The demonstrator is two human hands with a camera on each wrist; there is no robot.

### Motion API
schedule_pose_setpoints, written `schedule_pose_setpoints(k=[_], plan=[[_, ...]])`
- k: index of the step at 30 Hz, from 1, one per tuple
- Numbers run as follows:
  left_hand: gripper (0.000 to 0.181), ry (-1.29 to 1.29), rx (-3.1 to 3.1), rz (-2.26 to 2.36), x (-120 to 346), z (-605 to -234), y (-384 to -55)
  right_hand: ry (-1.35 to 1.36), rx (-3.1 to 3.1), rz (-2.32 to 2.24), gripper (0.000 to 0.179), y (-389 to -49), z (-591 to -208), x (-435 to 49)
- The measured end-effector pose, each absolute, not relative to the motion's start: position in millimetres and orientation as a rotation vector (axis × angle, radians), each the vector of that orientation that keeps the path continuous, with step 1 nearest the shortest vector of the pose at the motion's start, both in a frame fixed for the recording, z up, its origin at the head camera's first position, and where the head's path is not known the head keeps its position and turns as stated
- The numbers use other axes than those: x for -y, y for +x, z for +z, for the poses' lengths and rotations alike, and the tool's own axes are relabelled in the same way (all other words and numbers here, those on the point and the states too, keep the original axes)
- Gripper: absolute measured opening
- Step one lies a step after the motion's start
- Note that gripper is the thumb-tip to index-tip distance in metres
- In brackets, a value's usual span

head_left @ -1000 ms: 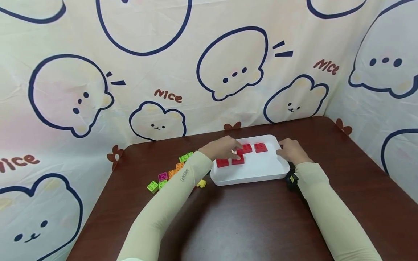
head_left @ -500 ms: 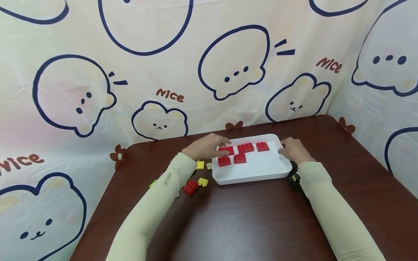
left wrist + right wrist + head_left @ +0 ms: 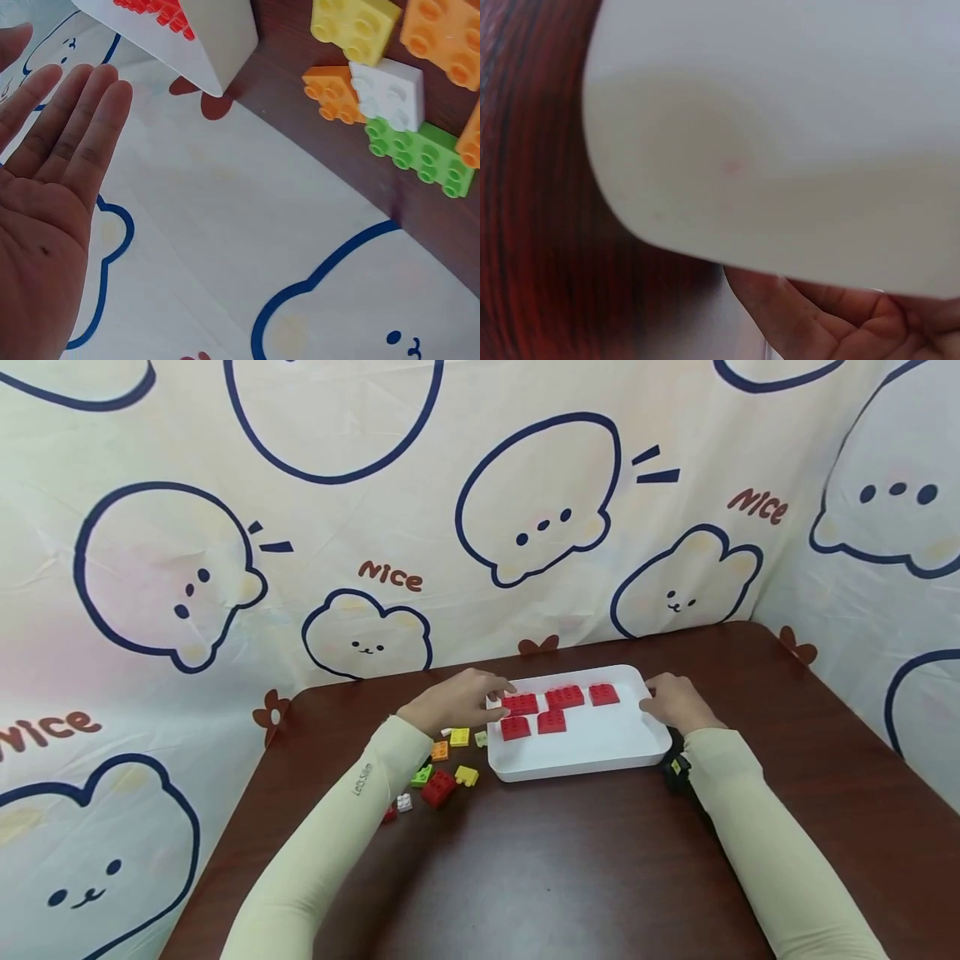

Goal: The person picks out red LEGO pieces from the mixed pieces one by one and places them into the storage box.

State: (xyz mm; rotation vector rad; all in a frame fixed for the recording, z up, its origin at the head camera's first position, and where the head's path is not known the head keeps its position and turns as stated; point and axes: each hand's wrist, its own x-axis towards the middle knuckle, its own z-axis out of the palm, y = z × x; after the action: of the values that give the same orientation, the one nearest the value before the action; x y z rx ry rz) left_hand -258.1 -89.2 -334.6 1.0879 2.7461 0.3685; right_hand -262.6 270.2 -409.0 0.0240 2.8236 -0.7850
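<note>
A white tray [image 3: 600, 739] holds several red toy building bricks [image 3: 551, 721], studs up, toward its left and far side. My left hand [image 3: 457, 700] hovers at the tray's left end, fingertips beside the nearest long red brick [image 3: 520, 703]. In the left wrist view, the palm of this hand [image 3: 52, 187] shows with its fingers extended and nothing held. At the opposite end, my right hand [image 3: 678, 703] grips the tray's right rim. The right wrist view shows curled fingers [image 3: 810, 315] against the tray edge [image 3: 780, 255], the thumb hidden there.
Loose bricks lie left of the tray on the brown table [image 3: 570, 860], among them a red one [image 3: 438, 788], a yellow one [image 3: 466, 776] and a white one [image 3: 404, 802]. My left forearm covers part of this pile. A printed cloth [image 3: 360, 510] hangs behind the table.
My left hand has drawn back leftward from over the tray, leaving the long red brick at the left in plain sight. The right hand stays on the rim.
</note>
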Motion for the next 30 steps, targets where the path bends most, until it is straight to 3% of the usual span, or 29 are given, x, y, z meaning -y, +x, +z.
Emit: schedule_pose_setpoints(k=[30], plan=[[0.045, 0.933, -2.741, 0.372, 148.3, -352.4, -230.0, 0.000, -2.827, -0.779, 0.052, -258.1, -405.5, -270.2]])
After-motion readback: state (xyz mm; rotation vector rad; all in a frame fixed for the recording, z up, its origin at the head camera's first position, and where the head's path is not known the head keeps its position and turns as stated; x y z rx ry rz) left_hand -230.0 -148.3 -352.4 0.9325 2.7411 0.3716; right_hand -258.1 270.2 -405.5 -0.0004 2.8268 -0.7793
